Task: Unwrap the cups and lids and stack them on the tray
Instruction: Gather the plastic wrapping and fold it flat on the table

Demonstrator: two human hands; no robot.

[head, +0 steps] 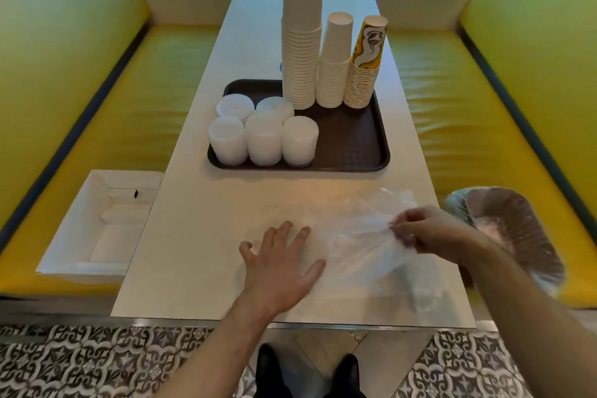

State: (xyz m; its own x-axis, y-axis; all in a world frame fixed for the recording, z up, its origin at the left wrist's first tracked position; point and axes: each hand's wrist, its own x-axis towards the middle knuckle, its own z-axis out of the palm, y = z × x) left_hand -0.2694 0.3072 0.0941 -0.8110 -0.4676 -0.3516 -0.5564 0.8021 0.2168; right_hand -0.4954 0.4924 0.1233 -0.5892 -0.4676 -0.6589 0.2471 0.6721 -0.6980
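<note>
A dark brown tray (pixel 352 152) sits mid-table. On its back edge stand a tall stack of white cups (pixel 301 52), a shorter white cup stack (pixel 334 68) and a yellow-printed cup stack (pixel 365 71). Several stacks of white lids (pixel 263 136) fill the tray's left side. An empty clear plastic wrap (pixel 358 236) lies crumpled on the near table. My left hand (pixel 277 265) presses flat on the table at the wrap's left edge, fingers spread. My right hand (pixel 426 233) pinches the wrap's right end.
A white cardboard box (pixel 97 226) sits on the yellow bench at the left. A plastic-lined bin (pixel 507 229) stands on the right, just behind my right hand. Yellow benches flank the table; its front edge (pixel 290 321) is close to me.
</note>
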